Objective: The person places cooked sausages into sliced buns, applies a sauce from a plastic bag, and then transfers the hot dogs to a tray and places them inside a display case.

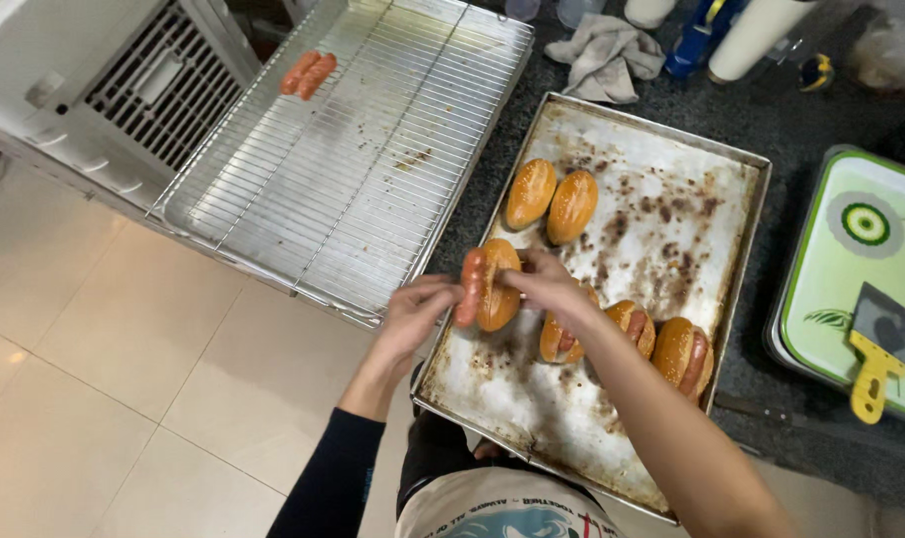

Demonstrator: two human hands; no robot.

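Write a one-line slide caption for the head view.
Both hands press a sausage into a bun above a baking tray of buns.

Pale glossy square floor tiles [104, 379] reflect soft light beside a dark speckled stone table [771, 120] and white louvred cabinet [124, 90]

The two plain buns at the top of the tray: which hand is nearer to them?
Right. The right hand grips a bun just below the plain buns; the left hand is lower, over the tray edge.
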